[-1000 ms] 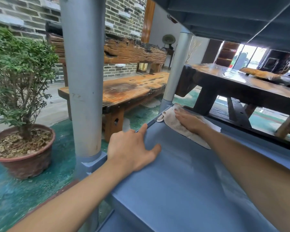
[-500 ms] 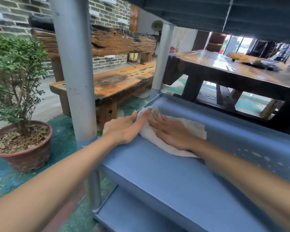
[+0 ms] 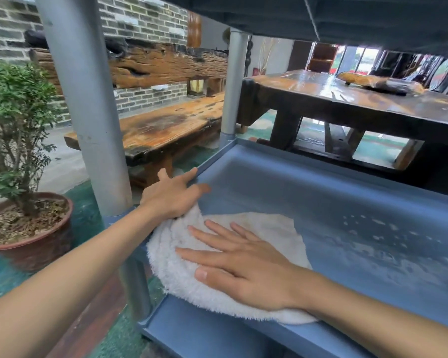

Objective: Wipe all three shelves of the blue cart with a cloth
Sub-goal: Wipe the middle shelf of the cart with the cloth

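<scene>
R hand (image 3: 246, 264) lies flat, fingers spread, pressing the white cloth (image 3: 277, 229) onto the middle shelf (image 3: 360, 202) of the blue cart, not gripping. Cloth sits at the shelf's near-left corner, its fringe overhanging the front edge above the bottom shelf (image 3: 204, 332). L hand (image 3: 172, 196) is open, resting on the left rim w/ its heel on the cloth, beside the grey post (image 3: 88, 99). Shelf to the right is bare, w/ wet streaks.
</scene>
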Demonstrator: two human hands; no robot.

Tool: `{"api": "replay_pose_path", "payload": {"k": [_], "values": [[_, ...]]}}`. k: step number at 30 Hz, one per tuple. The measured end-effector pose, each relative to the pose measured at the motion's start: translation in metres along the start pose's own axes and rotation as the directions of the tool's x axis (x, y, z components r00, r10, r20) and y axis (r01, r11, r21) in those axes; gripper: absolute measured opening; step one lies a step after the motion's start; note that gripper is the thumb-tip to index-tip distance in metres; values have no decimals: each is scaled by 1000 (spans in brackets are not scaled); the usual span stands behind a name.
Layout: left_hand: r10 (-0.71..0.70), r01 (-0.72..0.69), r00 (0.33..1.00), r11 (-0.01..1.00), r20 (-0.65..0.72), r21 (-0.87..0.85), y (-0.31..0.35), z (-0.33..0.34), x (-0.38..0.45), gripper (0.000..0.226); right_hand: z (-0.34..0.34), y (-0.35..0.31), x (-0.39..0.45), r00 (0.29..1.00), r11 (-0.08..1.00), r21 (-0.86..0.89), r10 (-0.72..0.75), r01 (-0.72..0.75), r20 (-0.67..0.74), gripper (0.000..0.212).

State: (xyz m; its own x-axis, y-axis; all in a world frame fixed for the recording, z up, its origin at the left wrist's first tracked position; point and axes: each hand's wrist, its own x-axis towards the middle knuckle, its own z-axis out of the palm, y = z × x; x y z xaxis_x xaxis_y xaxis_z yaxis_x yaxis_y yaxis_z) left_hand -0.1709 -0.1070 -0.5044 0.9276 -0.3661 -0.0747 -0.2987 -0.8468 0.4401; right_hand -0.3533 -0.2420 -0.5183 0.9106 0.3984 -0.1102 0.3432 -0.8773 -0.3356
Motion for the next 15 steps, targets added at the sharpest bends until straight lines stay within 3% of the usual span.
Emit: {"api": "replay_pose_path", "payload": {"k": [4, 8, 15], "values": [[5, -2, 999, 999, -49, 50, -2, 4, 2, 68, -8, 18, 7, 999, 1000, -2, -15, 15, -38, 47], [60, -54, 997, 993, -54, 102, -6, 5, 3, 63, -32, 65, 24, 990, 990, -78, 112, -118, -82, 50], [47, -36, 996, 989, -74, 145, -9, 6, 5, 56, -58, 160, 64, 962, 966, -174, 152, -193, -226, 62]]}}
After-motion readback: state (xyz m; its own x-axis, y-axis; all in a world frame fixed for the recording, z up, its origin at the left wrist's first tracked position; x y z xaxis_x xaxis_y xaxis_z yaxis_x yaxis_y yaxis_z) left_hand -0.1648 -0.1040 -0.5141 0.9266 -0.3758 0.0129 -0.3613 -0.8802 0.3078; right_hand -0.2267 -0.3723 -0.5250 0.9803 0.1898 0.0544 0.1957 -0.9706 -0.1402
